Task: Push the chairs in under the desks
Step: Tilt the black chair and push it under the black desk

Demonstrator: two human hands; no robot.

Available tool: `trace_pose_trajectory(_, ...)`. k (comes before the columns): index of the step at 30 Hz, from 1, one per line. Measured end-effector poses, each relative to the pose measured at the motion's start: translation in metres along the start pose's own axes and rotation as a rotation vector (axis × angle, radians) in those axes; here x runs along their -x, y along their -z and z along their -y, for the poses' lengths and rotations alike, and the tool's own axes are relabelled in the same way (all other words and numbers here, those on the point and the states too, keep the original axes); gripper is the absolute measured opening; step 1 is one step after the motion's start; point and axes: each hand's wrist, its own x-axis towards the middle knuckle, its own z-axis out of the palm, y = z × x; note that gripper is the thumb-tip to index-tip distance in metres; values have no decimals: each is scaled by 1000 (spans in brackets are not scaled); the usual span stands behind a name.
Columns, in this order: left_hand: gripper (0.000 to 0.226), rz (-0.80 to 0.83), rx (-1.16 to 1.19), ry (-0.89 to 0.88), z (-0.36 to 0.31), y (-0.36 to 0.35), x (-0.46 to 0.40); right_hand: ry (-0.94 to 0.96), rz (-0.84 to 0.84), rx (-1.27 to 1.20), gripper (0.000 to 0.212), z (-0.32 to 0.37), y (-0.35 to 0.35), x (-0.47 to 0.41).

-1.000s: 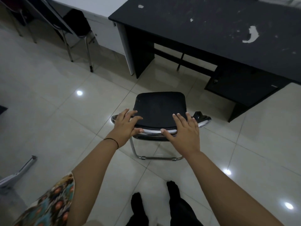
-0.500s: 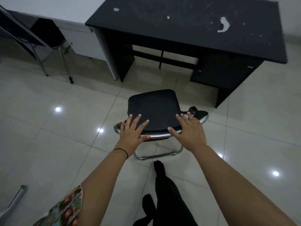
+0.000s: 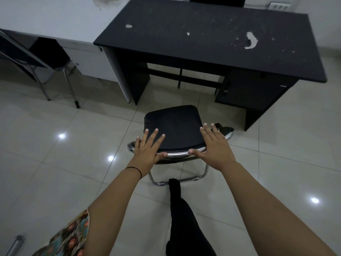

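Here the chair [image 3: 173, 130] stood just short of the black worktop [image 3: 212, 37], facing its knee gap, not yet under it. The pushing step seemed in hand; next would call for a straight shove forward, clear of the drawer side. The left hand [image 3: 147, 150] and right hand [image 3: 214, 146] lay flat, fingers spread, grip wide, pressing the backrest's chrome rail.

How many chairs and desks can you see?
Chairs: 2, the black chair under both hands and another chair at left.
Desks: 2, the black desk and the white desk.
Total: 4.
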Motion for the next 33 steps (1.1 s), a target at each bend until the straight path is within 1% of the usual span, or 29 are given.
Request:
trace_pose_trajectory(3,118,-3,10,-14,14,12,-25,-18,-39,-22,97,4,1,-24)
trace_pose_trajectory(8,117,-49,47,-56,44,28,-76,-55,-133,-80,65,9,1,-76)
trace_pose_trajectory(11,114,-55,55,-74,62,35,-106,-70,-148,-76,61,13,2,-106)
trace_pose_trajectory(13,110,-87,54,-98,73,41,-128,-91,-152,-87,61,15,5,-126)
trace_pose_trajectory(17,103,-92,68,-151,96,57,-173,-120,-172,-96,64,19,10,-169)
trace_pose_trajectory(20,100,-94,71,-172,109,64,-200,-133,-183,-86,77,19,13,-194)
trace_pose_trajectory(22,97,-90,79,-163,121,72,-221,-134,-161,-90,84,22,19,-216)
trace_pose_trajectory(25,97,-54,88,-176,149,88,-257,-133,-124,-96,85,37,24,-247)
trace_pose_trajectory(28,93,-26,69,-201,179,105,-285,-159,-138,-106,85,55,27,-277)
trace_pose_trajectory(31,79,-51,22,-260,194,110,-300,-188,-106,-102,84,64,27,-291)
trace_pose_trajectory(33,69,-57,-7,-289,198,112,-306,-211,-108,-115,88,67,29,-297)
